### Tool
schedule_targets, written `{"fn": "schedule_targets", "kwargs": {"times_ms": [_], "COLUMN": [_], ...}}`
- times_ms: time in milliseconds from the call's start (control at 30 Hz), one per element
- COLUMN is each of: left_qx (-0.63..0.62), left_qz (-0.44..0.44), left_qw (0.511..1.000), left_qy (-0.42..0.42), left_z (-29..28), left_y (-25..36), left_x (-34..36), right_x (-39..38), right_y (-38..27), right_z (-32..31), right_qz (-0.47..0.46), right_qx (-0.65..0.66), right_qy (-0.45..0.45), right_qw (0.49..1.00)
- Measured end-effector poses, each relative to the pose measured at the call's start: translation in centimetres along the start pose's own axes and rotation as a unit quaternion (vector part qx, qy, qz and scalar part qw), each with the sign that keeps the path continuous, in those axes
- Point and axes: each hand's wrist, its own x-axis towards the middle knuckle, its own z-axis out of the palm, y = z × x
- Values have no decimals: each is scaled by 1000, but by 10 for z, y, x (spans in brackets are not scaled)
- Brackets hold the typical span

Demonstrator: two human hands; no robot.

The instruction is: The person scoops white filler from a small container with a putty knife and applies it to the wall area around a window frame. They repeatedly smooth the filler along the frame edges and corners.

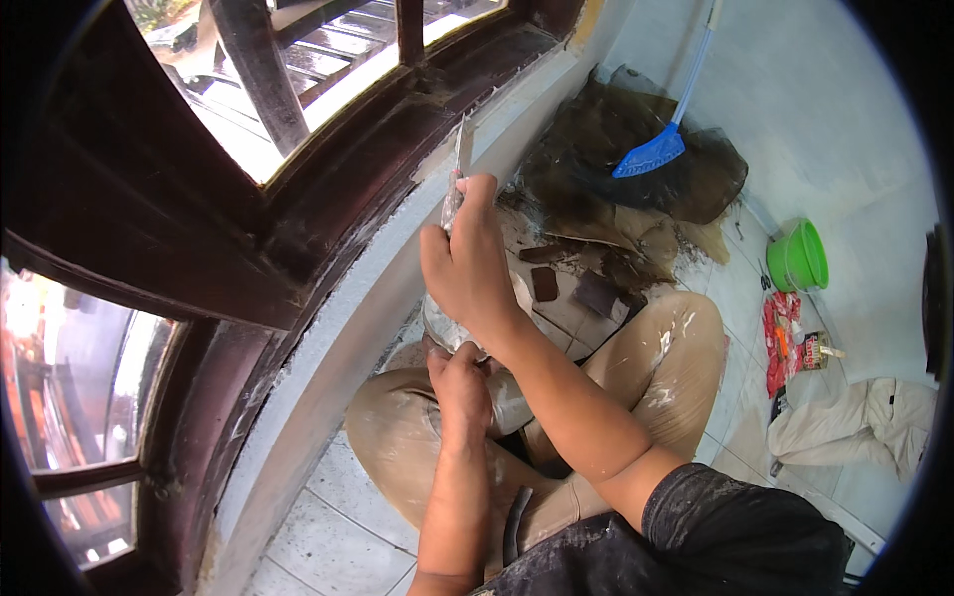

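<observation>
Right hand (pixel 469 266) closed round handle of flat-bladed scraper (pixel 460 169), blade up by white ledge (pixel 363 260) under dark window frame (pixel 343 164); contact with ledge hard to tell. Left hand (pixel 460 385) grips near rim of whitish container (pixel 432 320), below right hand, above person's lap. Hands apart. Green bucket (pixel 798 256) on tiled floor (pixel 338 531), far right.

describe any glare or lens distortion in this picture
Head view: bright glare whites out patches outdoors, beyond the dark brown wooden window frame; head view: the pale grey painted ledge looks bowed, and black vignetting fills the corners.
</observation>
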Motion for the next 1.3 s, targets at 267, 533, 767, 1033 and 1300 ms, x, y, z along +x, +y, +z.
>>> {"fn": "schedule_targets", "kwargs": {"times_ms": [267, 533, 767, 1033, 1300], "left_qx": [-35, -12, 12, -27, -6], "left_qz": [14, 14, 12, -1, 11], "left_qw": [999, 1000, 999, 1000, 1000], "left_qy": [0, 12, 45, 0, -6], "left_z": [-13, 1, 16, -14, 4], "left_y": [-18, 0, 11, -15, -12], "left_x": [3, 2, -9, 1, 5], "right_x": [-49, -62, -1, -21, -51], "right_y": [-11, -29, -12, -33, -22], "right_z": [23, -6, -27, 6, 13], "right_qz": [-18, -38, 90, 89, -96], "right_qx": [13, 44, 69, 108, 8], "right_qy": [-60, -40, -24, -51, -14], "right_qw": [998, 997, 993, 989, 995]}}
